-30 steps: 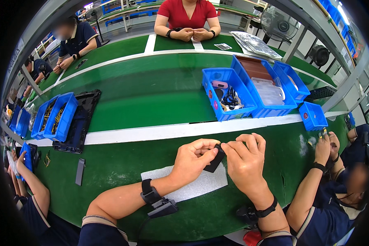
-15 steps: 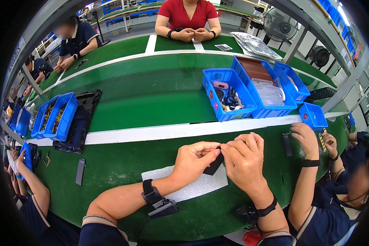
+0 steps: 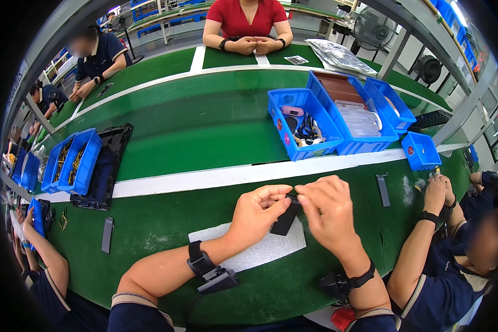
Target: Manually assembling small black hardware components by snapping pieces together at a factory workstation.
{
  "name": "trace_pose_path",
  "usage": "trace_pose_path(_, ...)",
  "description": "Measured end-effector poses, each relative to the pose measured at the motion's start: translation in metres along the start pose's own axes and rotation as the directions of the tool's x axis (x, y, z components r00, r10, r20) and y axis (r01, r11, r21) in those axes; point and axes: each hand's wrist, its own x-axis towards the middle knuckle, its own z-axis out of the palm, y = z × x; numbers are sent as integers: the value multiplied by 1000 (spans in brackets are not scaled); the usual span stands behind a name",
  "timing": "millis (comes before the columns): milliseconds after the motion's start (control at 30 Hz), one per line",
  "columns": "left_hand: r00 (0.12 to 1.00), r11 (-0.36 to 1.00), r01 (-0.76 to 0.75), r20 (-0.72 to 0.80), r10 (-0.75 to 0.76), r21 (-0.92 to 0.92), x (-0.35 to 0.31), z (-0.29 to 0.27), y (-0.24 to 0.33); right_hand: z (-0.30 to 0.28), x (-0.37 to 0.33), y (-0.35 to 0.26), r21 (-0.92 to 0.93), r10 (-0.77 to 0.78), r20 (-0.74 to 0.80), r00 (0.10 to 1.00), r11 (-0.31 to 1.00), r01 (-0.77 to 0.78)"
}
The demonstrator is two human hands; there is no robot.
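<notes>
While pinching the black block (image 3: 284, 221) over the pale sheet (image 3: 260, 254) with the left hand (image 3: 255, 216), probably needed a steady grip, with the right hand (image 3: 331, 214) loosely curled by its top, hold impossible to tell.

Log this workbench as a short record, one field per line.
Left hand: thumb and fingers gripping the upper end of a black block
Right hand: fingertips near that end; contact unclear
Below the hands: white sheet on green table
Loose bars: left bar and right bar, both dark grey
Ahead, right: blue bin of mixed items
Far left: black tray beside two blue bins
</notes>
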Motion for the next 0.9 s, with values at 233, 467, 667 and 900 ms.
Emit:
trace_pose_path(233, 993, 996, 10, 115, 0, -85, 3, -3, -3, -17, -3, 26, 425, 407, 364, 838, 728, -538)
trace_pose_path(467, 973, 995, 31, 232, -9, -93, 4, -4, -1, -19, -3, 36, 572, 408, 627, 663, 336, -748)
trace_pose_path(667, 962, 990, 78, 270, -45, -115, 3, -2, 4, -17, -5, 39, 605, 372, 666, 647, 238, -760)
trace_pose_path(900, 960, 986, 128, 262, -96, -108, 0, -2, 8, -17, -4, 37, 619, 347, 668, 659, 234, -750)
